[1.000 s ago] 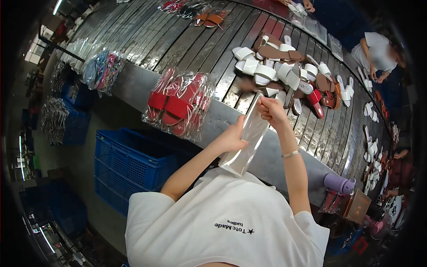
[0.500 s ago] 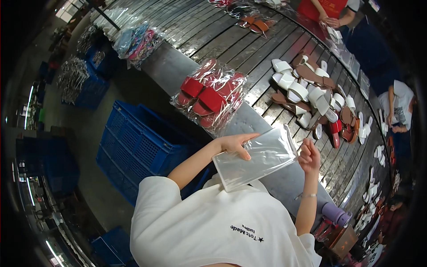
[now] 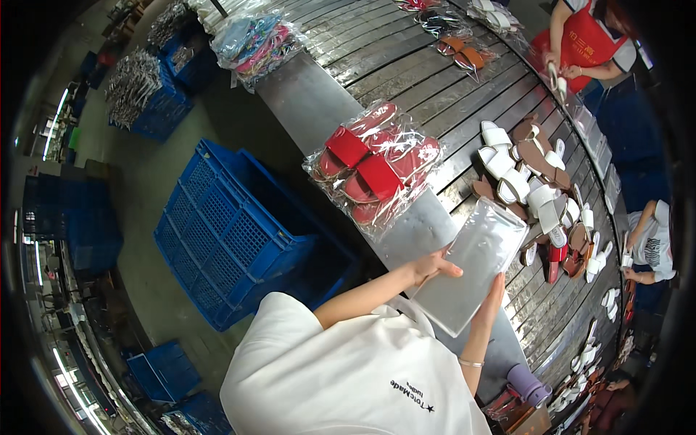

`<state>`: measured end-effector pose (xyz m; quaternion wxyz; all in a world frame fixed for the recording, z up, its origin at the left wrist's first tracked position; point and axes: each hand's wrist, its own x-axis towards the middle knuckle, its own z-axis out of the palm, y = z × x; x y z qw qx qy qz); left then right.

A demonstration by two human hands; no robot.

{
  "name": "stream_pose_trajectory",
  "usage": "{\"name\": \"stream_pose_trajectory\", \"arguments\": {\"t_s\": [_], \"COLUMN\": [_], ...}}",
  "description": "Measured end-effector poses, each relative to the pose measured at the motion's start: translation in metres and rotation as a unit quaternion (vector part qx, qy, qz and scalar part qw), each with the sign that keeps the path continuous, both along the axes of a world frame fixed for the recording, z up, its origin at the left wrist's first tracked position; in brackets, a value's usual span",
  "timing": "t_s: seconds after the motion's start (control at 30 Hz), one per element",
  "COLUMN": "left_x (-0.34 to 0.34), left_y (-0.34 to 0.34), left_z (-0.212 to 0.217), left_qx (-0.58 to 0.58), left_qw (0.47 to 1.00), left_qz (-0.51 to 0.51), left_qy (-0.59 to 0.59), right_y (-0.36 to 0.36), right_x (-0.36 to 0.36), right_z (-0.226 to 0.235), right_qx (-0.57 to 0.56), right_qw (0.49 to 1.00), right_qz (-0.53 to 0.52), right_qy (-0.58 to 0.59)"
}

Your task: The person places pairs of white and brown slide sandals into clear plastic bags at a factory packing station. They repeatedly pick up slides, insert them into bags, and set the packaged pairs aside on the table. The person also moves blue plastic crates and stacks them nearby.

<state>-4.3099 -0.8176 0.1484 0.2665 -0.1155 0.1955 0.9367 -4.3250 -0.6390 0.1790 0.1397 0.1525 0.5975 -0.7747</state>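
Slatted metal conveyor table [image 3: 435, 65] carries bagged red sandals [image 3: 373, 167]; at its near edge my left hand [image 3: 429, 267] and right hand [image 3: 494, 296] pinch a flat clear plastic bag [image 3: 471, 264], holding it flat.

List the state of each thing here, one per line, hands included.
Clear plastic bag: empty, flat, held over the table edge.
Left hand: gripping the bag's left edge.
Right hand: fingers along the bag's lower right edge.
Red sandals: bagged, piled on the table.
Blue crate: open, looks empty.
Loose sandals: unbagged, heaped.

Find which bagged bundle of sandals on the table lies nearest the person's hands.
The red bundle, just left of the clear bag held in both hands; the multicoloured bundle and orange pair lie farther up.
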Motion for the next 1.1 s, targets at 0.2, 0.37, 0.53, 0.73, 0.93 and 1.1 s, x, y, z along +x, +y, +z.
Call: {"name": "stream_pose_trajectory", "arguments": {"t_s": [0.2, 0.37, 0.53, 0.73, 0.93, 1.1], "left_x": [-0.002, -0.005, -0.011, -0.006, 0.02, 0.042], "left_y": [-0.003, 0.005, 0.005, -0.063, -0.016, 0.059], "left_z": [-0.009, -0.053, -0.058, 0.026, 0.077, 0.027], "left_qx": [0.0, 0.026, -0.2, -0.462, -0.522, -0.538], "left_qw": [1.0, 0.998, 0.975, 0.829, 0.662, 0.665], "left_qz": [0.009, -0.051, -0.045, 0.259, 0.209, 0.141], "left_qy": [0.018, -0.012, 0.087, 0.179, 0.495, 0.499], "right_y": [-0.008, -0.019, 0.0, 0.054, 0.071, 0.048], "right_x": [0.003, 0.004, -0.009, -0.01, -0.005, 0.011], "right_z": [-0.006, -0.008, -0.024, 0.061, 0.08, 0.078], "right_qx": [-0.006, -0.003, 0.071, 0.3, 0.17, 0.061], "right_qw": [0.999, 0.999, 0.996, 0.951, 0.967, 0.975], "right_qz": [-0.019, -0.024, -0.004, 0.002, -0.151, -0.187], "right_qy": [-0.041, -0.033, 0.051, 0.079, 0.111, 0.105]}}
